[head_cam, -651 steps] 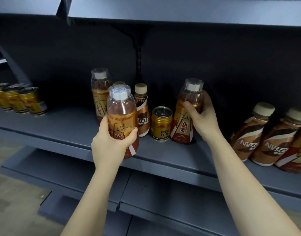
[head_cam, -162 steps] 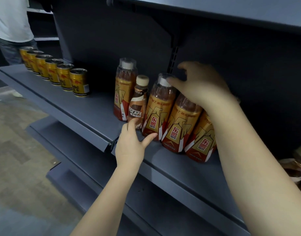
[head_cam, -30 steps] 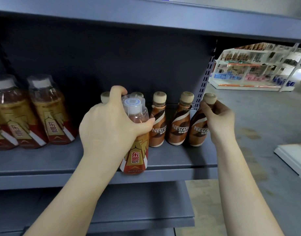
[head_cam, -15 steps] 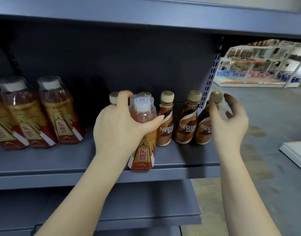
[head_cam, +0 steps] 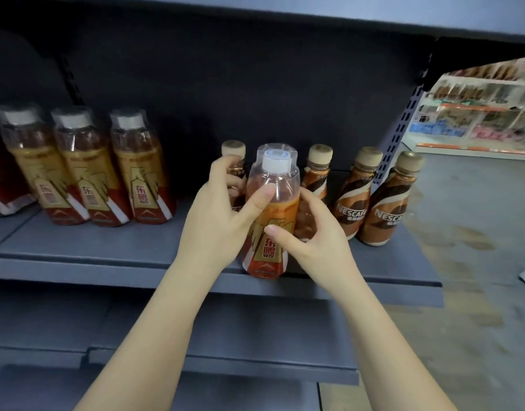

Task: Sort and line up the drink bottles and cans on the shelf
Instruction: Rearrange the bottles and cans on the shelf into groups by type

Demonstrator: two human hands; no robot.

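An orange energy-drink bottle (head_cam: 269, 229) with a clear cap cover stands at the front edge of the grey shelf (head_cam: 107, 247). My left hand (head_cam: 216, 221) grips its left side, thumb across the neck. My right hand (head_cam: 311, 235) wraps its right side, thumb on the label. Behind my hands stand several brown Nescafe bottles: one (head_cam: 234, 155) behind the left hand, one (head_cam: 317, 170) behind the right hand, and two (head_cam: 356, 194) (head_cam: 387, 209) at the far right. Three matching orange bottles (head_cam: 95, 173) stand in a row at the left.
The shelf ends at a perforated upright (head_cam: 403, 120) on the right, with open floor (head_cam: 478, 232) beyond. An upper shelf (head_cam: 314, 10) overhangs. A lower shelf (head_cam: 225, 345) juts out below. Part of a red-labelled bottle (head_cam: 3, 191) shows at the far left.
My right hand has left the rightmost Nescafe bottle and moved left onto the orange bottle. My left hand keeps its grip on that bottle. The view has shifted to show more of the left row.
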